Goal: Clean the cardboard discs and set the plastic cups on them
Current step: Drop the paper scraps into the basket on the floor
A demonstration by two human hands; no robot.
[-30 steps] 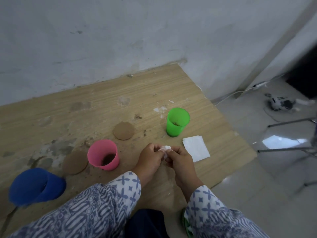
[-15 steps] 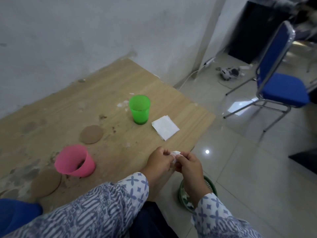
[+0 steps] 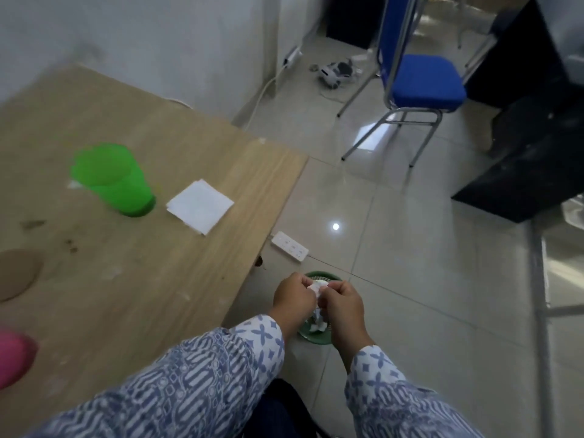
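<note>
Cardboard disc (image 3: 15, 273) left of green cup (image 3: 115, 181) — uncovered; both hands' fingers (image 3: 308, 284) pinch tissue wad (image 3: 316, 287) above bin (image 3: 316, 335) — may miss if dropped off-centre.

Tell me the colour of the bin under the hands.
Green bin, seen from the head camera.
</note>
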